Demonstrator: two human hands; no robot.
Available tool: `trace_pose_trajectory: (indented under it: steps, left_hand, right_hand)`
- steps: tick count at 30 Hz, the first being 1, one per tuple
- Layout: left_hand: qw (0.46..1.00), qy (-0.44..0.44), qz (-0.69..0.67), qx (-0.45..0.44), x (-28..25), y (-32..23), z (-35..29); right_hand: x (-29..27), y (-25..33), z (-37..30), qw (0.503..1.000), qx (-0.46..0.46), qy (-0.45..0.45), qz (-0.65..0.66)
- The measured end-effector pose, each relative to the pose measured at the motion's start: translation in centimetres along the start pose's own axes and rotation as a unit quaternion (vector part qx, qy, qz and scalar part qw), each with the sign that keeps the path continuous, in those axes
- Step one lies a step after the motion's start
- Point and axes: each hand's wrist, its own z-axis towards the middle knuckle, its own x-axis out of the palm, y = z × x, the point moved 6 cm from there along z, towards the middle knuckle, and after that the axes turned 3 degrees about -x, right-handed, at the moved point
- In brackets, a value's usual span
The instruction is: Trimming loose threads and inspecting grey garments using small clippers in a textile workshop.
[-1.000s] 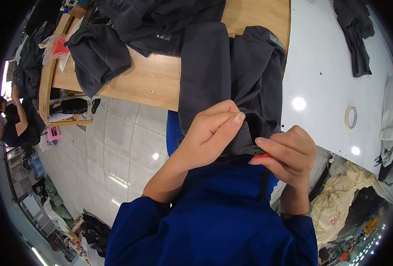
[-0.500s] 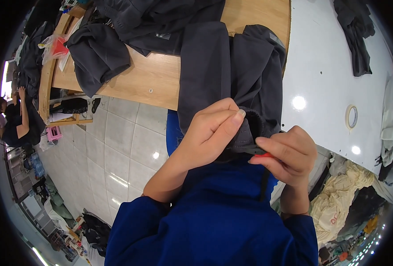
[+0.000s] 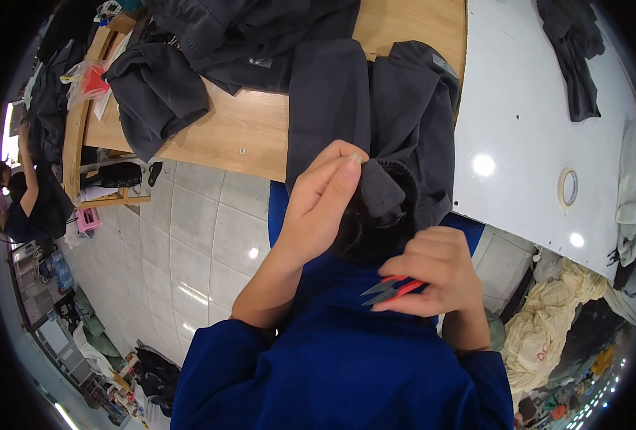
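Note:
A dark grey garment, perhaps trousers (image 3: 329, 93), lies over the table's near edge and hangs toward my lap. My left hand (image 3: 325, 193) pinches the garment's gathered edge (image 3: 384, 192) between thumb and fingers, and part of that edge is folded over. Lower and to the right, my right hand (image 3: 436, 272) is closed around red-handled thread snips (image 3: 397, 288). Their dark, pointed blades stand apart and point left, in front of my blue top. The snips are clear of the cloth.
More dark garments (image 3: 246, 32) lie on the wooden table (image 3: 250, 136). A white table (image 3: 511, 165) at right bears a tape roll (image 3: 568, 188) and a dark garment (image 3: 572, 57). Cream cloth (image 3: 547, 330) is heaped below it. Another person (image 3: 27, 190) is at far left.
My right hand has drawn away from the cloth, down and slightly left, bringing the snips' blades into sight. My left hand has shifted a little left and up, still pinching the edge.

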Motion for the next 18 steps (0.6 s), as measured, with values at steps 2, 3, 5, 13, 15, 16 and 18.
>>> trace_pose_trajectory:
  steps: [2,3,5,13,15,16,18]
  left_hand:
    - [0.997,-0.031,-0.057,-0.039,-0.2,0.7,0.0]
    - [0.989,-0.061,-0.113,-0.079,-0.4,1.2,0.0]
    - [0.974,-0.077,-0.18,-0.114,-0.4,1.1,0.2]
    - [0.92,-0.129,-0.325,-0.178,-1.3,2.9,0.4]
    - [0.897,-0.125,-0.375,-0.197,-1.6,3.6,0.6]
    - [0.871,-0.121,-0.424,-0.216,-1.6,4.1,0.7]
    - [0.858,-0.119,-0.452,-0.212,-2.0,4.6,1.0]
  right_hand:
    - [-1.0,-0.8,-0.3,0.998,0.055,-0.034,0.022]
    - [-1.3,-1.1,-0.6,0.994,0.073,-0.07,0.045]
    - [-0.8,-2.5,-1.9,0.98,0.154,-0.104,0.066]
    - [2.9,-4.8,-0.5,0.923,0.323,-0.145,0.151]
    - [3.8,-5.5,0.2,0.925,0.31,-0.181,0.12]
    - [4.6,-6.1,-0.1,0.926,0.31,-0.182,0.119]
    - [6.0,-7.4,-0.6,0.899,0.347,-0.193,0.185]
